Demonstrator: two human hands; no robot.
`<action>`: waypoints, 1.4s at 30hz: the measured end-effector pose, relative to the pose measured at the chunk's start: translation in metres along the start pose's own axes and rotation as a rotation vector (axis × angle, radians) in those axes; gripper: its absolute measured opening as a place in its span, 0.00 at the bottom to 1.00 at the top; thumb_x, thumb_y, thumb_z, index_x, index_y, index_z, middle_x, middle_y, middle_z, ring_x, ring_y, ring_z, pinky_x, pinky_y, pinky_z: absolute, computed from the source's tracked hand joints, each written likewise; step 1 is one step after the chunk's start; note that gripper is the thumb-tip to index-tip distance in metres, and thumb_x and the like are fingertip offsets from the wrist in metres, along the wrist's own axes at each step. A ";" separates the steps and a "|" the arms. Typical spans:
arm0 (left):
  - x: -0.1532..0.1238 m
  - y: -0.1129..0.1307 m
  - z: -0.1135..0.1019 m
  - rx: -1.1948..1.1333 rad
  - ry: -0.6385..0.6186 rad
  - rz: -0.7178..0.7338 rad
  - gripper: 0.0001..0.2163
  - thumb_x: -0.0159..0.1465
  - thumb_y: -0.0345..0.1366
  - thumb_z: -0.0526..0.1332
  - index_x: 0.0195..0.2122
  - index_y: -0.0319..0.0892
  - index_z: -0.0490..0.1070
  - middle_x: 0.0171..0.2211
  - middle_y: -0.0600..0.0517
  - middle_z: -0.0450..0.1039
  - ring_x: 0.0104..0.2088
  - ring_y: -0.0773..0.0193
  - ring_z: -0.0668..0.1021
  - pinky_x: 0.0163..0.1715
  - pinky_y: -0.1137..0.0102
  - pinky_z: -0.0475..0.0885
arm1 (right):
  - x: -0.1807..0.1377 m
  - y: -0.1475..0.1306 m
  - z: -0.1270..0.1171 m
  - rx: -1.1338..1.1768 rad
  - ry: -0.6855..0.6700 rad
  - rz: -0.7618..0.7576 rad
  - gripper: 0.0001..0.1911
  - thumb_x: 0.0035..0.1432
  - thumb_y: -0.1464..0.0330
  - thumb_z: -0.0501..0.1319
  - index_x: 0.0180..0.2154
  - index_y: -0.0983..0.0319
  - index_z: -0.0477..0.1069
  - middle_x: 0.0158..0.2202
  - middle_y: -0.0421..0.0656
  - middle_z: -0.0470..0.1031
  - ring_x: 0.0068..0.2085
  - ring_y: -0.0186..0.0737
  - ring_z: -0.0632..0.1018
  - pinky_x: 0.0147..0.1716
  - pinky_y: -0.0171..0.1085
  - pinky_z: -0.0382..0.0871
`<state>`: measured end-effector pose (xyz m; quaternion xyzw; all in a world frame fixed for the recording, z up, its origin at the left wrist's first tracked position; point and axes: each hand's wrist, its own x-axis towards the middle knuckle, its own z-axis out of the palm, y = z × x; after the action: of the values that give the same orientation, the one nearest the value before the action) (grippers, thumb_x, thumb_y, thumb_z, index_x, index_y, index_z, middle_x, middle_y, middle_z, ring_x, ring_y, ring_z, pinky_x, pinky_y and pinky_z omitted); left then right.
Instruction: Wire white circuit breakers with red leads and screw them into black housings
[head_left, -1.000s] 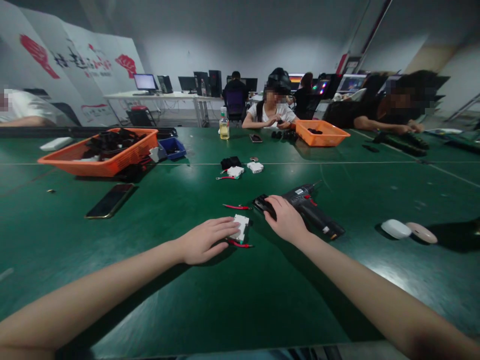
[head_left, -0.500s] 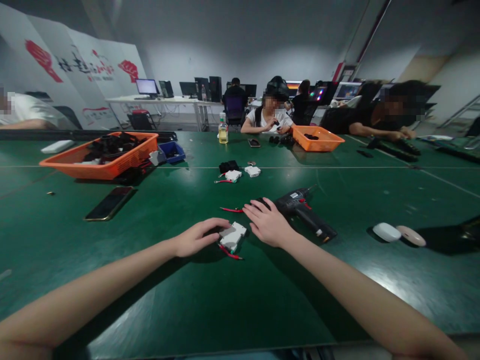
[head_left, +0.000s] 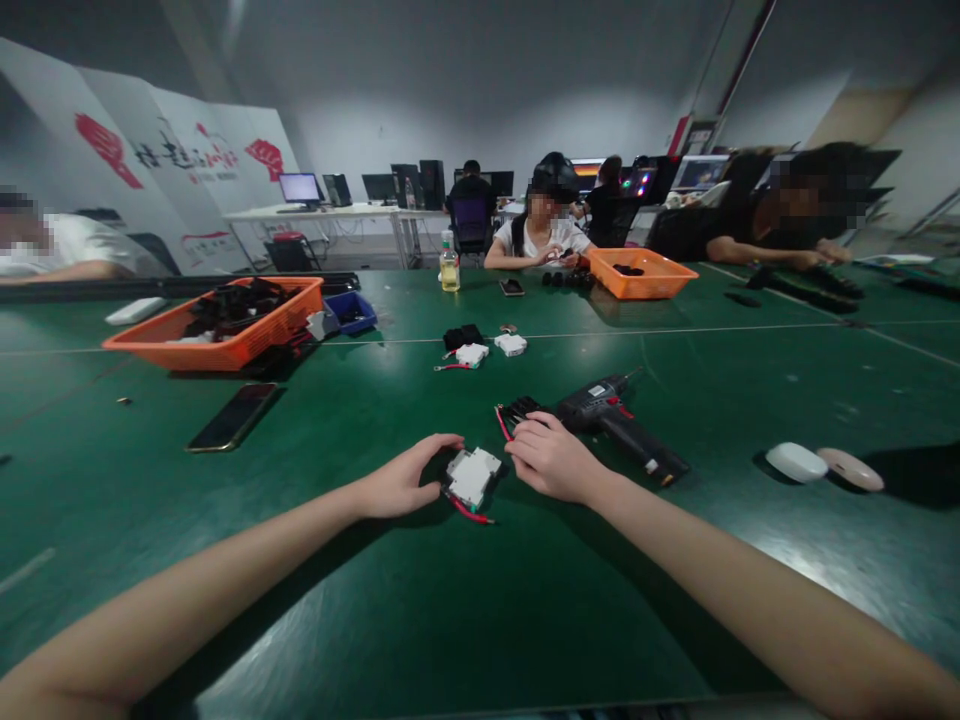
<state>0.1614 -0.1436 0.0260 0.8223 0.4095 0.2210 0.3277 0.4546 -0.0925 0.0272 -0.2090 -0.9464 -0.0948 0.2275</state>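
Just below the middle of the frame, the left hand (head_left: 405, 485) curls around a white module (head_left: 473, 474) on the green table (head_left: 420, 620), thumb over its far edge and fingers tucked against its near left side, so the module is gripped and tipped slightly off the tabletop. A red wire (head_left: 469, 511) trails from under the module toward the lower edge. The right hand (head_left: 553, 462) comes in from the right with its fingers bent and its fingertips just beside the module's right corner. A second red wire (head_left: 500, 421) rises beside those fingertips (whether they pinch it, I cannot tell). Directly above the right hand lies a black part (head_left: 521, 408), and to its right an electric screwdriver (head_left: 619, 417) rests on its side, close to the knuckles.

Further up the centre sit two small white modules (head_left: 472, 354). At left a dark phone (head_left: 233, 416) lies flat, with an orange basket (head_left: 247, 338) above it. At the right edge rest two pale oval objects (head_left: 794, 461). Other people sit working along the far side of the table.
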 end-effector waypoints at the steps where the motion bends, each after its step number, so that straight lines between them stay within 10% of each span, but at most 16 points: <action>1: 0.000 -0.002 0.001 0.002 0.010 -0.003 0.31 0.60 0.28 0.59 0.65 0.42 0.55 0.63 0.43 0.61 0.63 0.54 0.67 0.65 0.54 0.60 | 0.001 0.000 -0.001 0.000 0.001 0.007 0.10 0.63 0.73 0.55 0.41 0.63 0.76 0.39 0.48 0.78 0.47 0.45 0.75 0.57 0.49 0.61; 31: 0.009 -0.004 -0.003 -0.194 0.008 -0.071 0.27 0.61 0.39 0.66 0.60 0.44 0.63 0.58 0.46 0.69 0.58 0.57 0.72 0.62 0.57 0.65 | 0.001 -0.001 0.001 -0.030 -0.103 0.291 0.17 0.63 0.66 0.57 0.51 0.64 0.74 0.55 0.52 0.75 0.62 0.52 0.67 0.63 0.54 0.54; 42: -0.002 -0.008 0.002 -0.204 0.374 0.079 0.23 0.62 0.40 0.66 0.56 0.43 0.63 0.54 0.44 0.70 0.55 0.56 0.73 0.59 0.56 0.67 | 0.000 0.000 0.001 -0.011 -0.083 0.270 0.16 0.63 0.67 0.58 0.50 0.63 0.74 0.54 0.52 0.75 0.61 0.53 0.68 0.61 0.56 0.56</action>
<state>0.1575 -0.1427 0.0187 0.7448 0.4060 0.4229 0.3187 0.4539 -0.0920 0.0263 -0.3392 -0.9177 -0.0598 0.1979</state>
